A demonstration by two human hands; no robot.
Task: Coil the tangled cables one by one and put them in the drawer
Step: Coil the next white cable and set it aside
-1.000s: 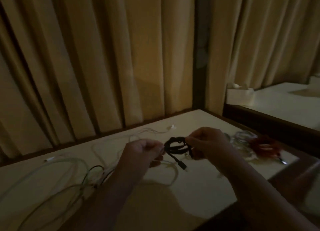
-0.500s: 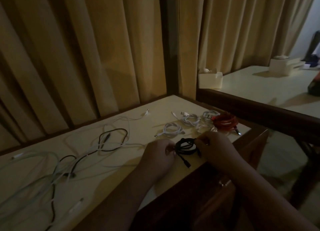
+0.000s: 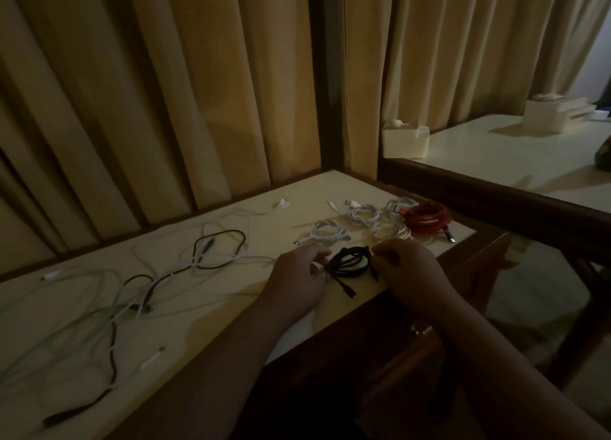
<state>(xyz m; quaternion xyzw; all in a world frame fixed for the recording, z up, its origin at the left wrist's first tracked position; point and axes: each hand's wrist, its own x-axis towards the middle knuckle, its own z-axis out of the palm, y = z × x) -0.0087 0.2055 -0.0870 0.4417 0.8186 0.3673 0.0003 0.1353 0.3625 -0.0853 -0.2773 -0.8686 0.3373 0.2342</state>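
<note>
On the table [image 3: 231, 320], the loose tangle [image 3: 132, 291] lies to your left and the finished coils [image 3: 363, 215] sit at the far corner. The black coil [image 3: 352, 264] is near the front edge. Your left hand [image 3: 294, 281] and right hand [image 3: 410, 274] each pinch one side of it. Hold the loops flat and tuck the dangling plug [image 3: 348, 291] through snugly.

Coiled cable [image 3: 351, 263] between left hand [image 3: 295, 278] and right hand [image 3: 411, 272], bundles [image 3: 363, 215] behind, tangle [image 3: 139, 291] left
</note>
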